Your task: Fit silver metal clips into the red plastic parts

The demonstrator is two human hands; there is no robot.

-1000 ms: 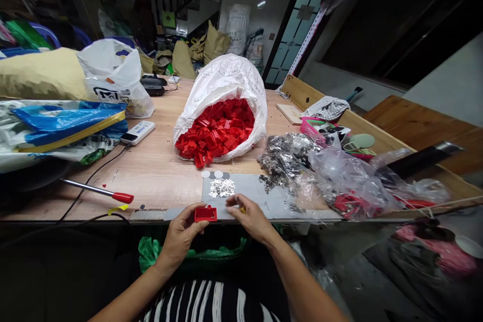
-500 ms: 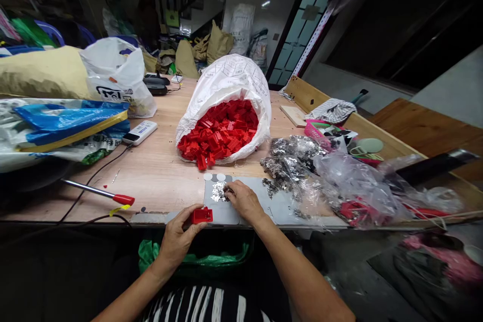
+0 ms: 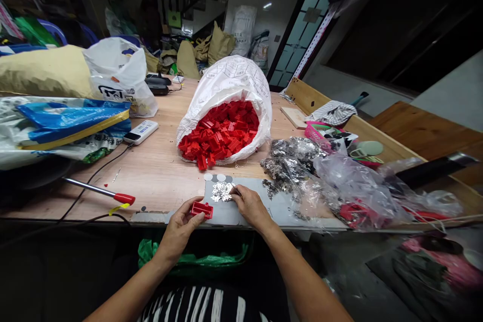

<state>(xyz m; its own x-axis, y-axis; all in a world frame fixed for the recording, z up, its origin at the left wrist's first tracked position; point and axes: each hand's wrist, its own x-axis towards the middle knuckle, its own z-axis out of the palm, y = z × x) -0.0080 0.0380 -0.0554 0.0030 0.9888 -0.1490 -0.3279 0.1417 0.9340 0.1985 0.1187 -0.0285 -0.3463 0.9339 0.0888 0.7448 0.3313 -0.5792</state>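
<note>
In my left hand (image 3: 181,224) is a small open red plastic case (image 3: 202,210), gripped between thumb and fingers at the table's front edge. My right hand (image 3: 249,206) is closed in a pinch at the right side of a small heap of shiny flat metal pieces (image 3: 222,191). Something thin and dark shows at its fingertips, too small to make out. The heap lies on a grey sheet (image 3: 247,215). Behind it, a white woven sack (image 3: 230,73) lies on its side, its mouth full of red plastic cases (image 3: 226,131).
Right of the sheet are darker metal parts (image 3: 279,168) and clear plastic bags (image 3: 350,176). A red-handled rod (image 3: 124,198), a cable and a white device (image 3: 141,132) lie to the left, near stuffed bags (image 3: 71,115). A green bag (image 3: 215,260) hangs below the table edge.
My right hand has shifted slightly right, uncovering more of the metal heap. The red case in my left hand has turned and tilted, showing more of its long hollow side.
</note>
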